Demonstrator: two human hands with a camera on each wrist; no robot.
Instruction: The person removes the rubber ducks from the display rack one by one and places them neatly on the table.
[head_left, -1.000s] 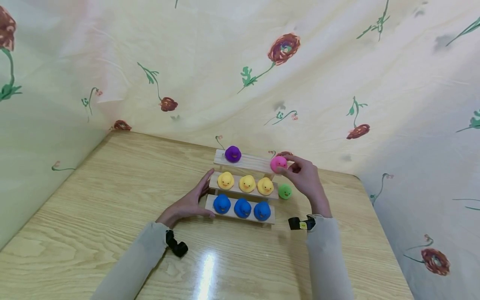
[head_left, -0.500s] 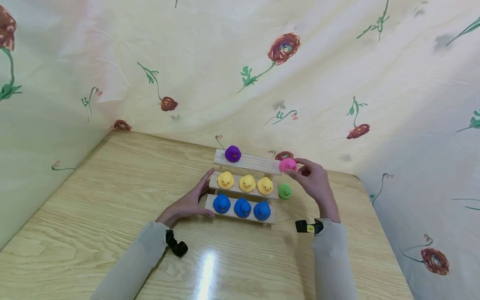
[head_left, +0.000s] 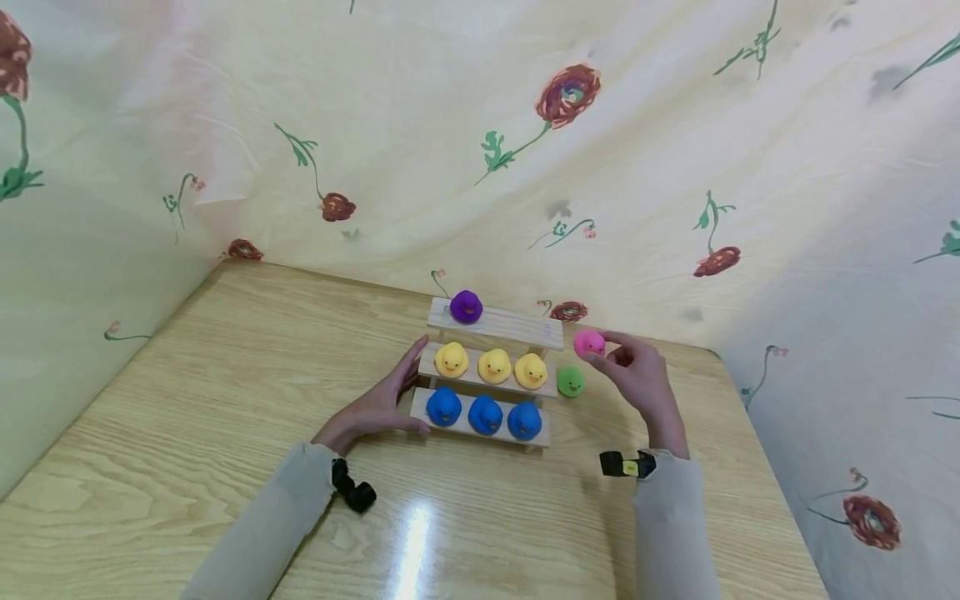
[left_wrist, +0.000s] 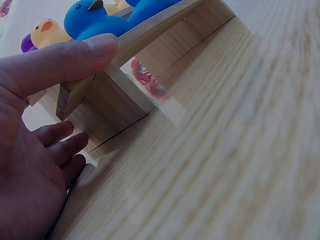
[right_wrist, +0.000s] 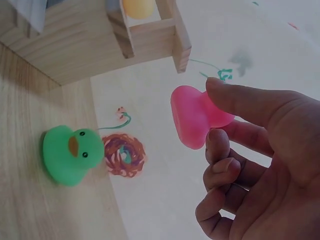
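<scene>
My right hand (head_left: 637, 375) pinches a pink rubber duck (head_left: 588, 343) between thumb and fingers, in the air just right of the top step of a wooden tiered stand (head_left: 517, 327). The right wrist view shows the pink duck's flat base. With the left hand (head_left: 378, 404) I hold the stand's left end; in the left wrist view the thumb (left_wrist: 75, 60) lies along the bottom step's edge, fingers curled by the leg. One purple duck (head_left: 467, 307) sits on the top step, three yellow ducks (head_left: 493, 369) on the middle one, three blue ducks (head_left: 485, 415) on the lowest.
A green duck (right_wrist: 70, 155) stands on the wooden table (head_left: 225, 400), close to the right end of the stand. Flower-patterned cloth (head_left: 420, 150) hangs behind the table and along both sides. Black wrist cameras (head_left: 352, 487) are strapped to both wrists.
My right hand has carried the pink duck off the right end of the top step, moving right and slightly toward me. The left hand and the stand have stayed put.
</scene>
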